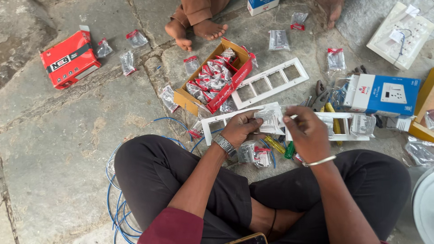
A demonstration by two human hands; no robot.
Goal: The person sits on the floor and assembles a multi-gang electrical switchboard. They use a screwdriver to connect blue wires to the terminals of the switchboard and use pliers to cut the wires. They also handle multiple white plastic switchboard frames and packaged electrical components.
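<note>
The left hand (242, 129) and the right hand (307, 133) both pinch a small clear packet (270, 119) with printed paper inside. It is held just above the person's crossed legs. A white switch frame (235, 118) lies on the stone floor (58, 135) right under it. An open box of packets (214, 79) sits near.

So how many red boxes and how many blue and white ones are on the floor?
Red boxes: 2, one closed, one open with packets inside
Blue and white boxes: 2
Total: 4
The left hand holds a packet, not a box.
</note>
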